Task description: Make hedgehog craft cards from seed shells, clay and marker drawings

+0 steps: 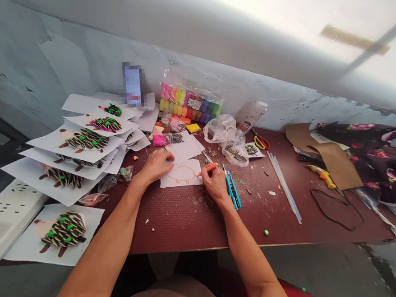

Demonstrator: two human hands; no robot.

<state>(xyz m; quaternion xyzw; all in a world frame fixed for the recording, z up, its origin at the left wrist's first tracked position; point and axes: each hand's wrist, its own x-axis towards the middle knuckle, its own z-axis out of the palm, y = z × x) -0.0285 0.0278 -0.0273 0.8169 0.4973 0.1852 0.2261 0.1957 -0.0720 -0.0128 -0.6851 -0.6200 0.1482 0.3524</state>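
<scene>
1. The small paper sheet (164,182) lies on the tabletop (186,226) before me.
2. My hands are apart: the left hand (158,164) rests, unclenched, at its corner; the right hand (215,182) grips an orange marker (211,166).
3. Done: an oval outline (180,173) with small feet.
4. Left, I judge: filling, unlike the seed-covered pictures (88,139) stacked leftward.

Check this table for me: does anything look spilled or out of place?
Yes: loose seeds lie scattered on the table beside the plastic bag, beyond the right hand, so they look spilled. A small green ball sits by itself near the table's front edge, looking stray.
</scene>
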